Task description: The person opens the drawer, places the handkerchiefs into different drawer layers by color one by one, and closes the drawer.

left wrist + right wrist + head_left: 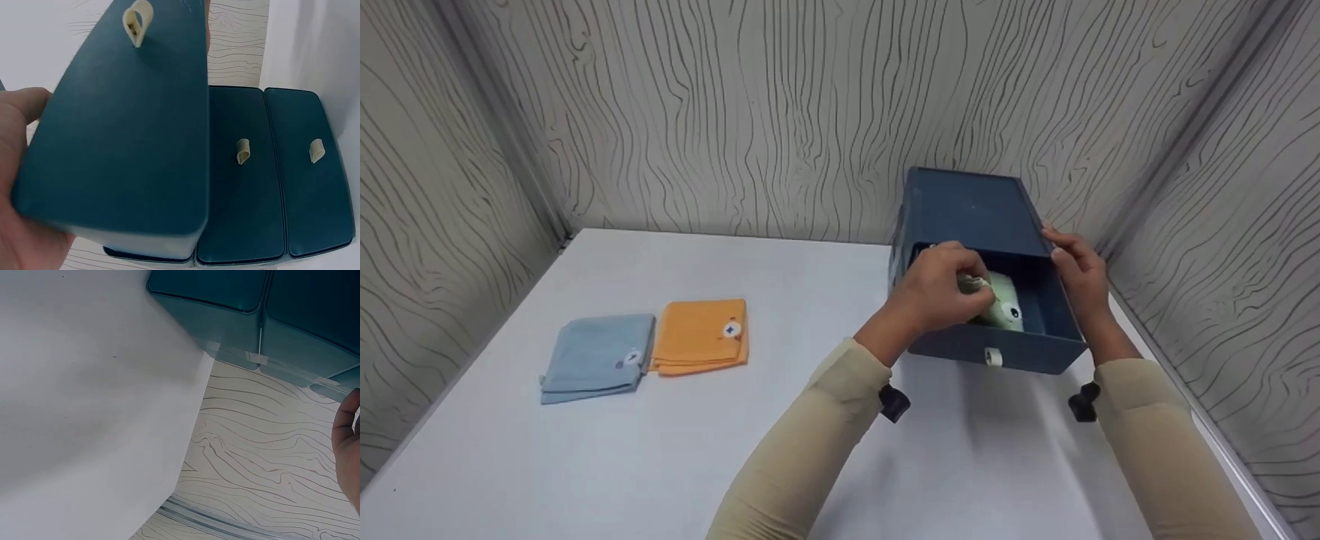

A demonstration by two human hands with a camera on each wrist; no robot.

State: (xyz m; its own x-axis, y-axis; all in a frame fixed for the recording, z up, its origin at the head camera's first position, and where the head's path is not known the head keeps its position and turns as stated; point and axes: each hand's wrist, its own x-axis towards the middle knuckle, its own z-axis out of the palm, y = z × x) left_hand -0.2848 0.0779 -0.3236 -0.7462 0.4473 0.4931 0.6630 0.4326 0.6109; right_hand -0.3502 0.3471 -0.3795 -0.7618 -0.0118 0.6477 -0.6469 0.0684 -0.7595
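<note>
My left hand (941, 291) reaches over the pulled-out top drawer (960, 346) of a dark blue drawer unit (975, 210) and pinches a folded pale green cloth (1003, 292). The cloth lies partly inside the drawer, a dark round spot on a white patch showing near its corner; the fingers hide part of it. In the left wrist view, the drawer's front (124, 124) with its cream loop pull (138, 19) stands beside the left hand (25, 185). My right hand (1080, 274) rests with its fingers against the unit's right side, also in the right wrist view.
A folded blue cloth (600, 352) and a folded orange cloth (701, 330) lie side by side on the left of the white table (675, 450). Two lower drawers (239, 197) are closed below the top one. Wood-patterned walls (735, 112) surround the table.
</note>
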